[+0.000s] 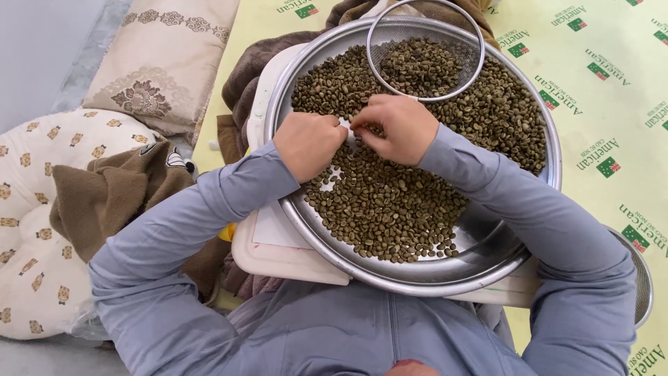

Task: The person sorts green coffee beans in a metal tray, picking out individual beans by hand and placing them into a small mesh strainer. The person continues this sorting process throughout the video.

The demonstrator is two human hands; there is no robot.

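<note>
A wide steel tray (487,244) rests on a white board (278,254) over my lap and holds a layer of greenish-brown coffee beans (390,202). A round wire sieve (426,49) lies at the tray's far side with more beans in it. My left hand (309,143) is curled over the beans near the tray's left middle. My right hand (396,125) sits right beside it, fingertips pinched down among the beans. Both hands almost touch. Whether either hand holds a bean is hidden by the fingers. I wear grey-blue sleeves.
A yellow printed mat (598,104) covers the floor to the right. Another sieve's rim (643,278) shows under my right elbow. A brown blanket (111,195), a patterned cream cushion (28,230) and a beige embroidered pillow (160,63) lie to the left.
</note>
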